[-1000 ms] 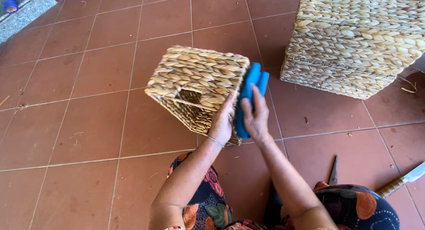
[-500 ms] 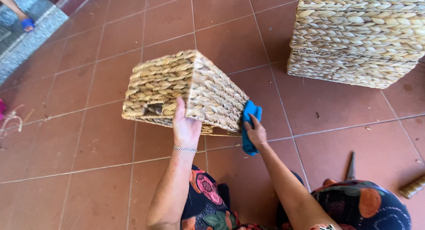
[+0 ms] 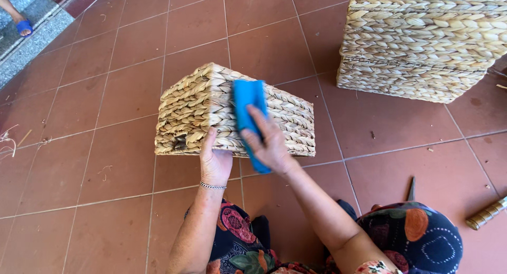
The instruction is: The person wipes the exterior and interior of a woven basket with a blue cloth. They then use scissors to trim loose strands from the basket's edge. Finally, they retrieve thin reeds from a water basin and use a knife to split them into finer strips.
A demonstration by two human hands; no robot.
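a red-brown tiled floor [image 3: 121, 163] fills the view, with a stack of larger woven baskets [image 3: 422, 47] standing at the upper right, well apart from the hands. at the right edge a bamboo-like stick [image 3: 486, 215] lies on the tiles, and a dark narrow blade-like tool [image 3: 411, 189] lies near the person's patterned knee [image 3: 417, 237]; what kind of tool it is cannot be told. at the top left corner, on a grey step [image 3: 37, 26], another person's foot in a blue sandal [image 3: 23, 27] shows. a few straw scraps [image 3: 8, 139] lie at the left edge. the small woven seagrass basket [image 3: 200, 113] sits in the middle, tipped so a corner points up, just ahead of the knees. the left hand [image 3: 215, 160], a bracelet on its wrist, grips the basket's near lower edge with the thumb up its side. the right hand [image 3: 269, 142] lies flat with fingers stretched out, pressing a blue cloth [image 3: 247, 102] against the basket's top face; the cloth hangs down past the palm.
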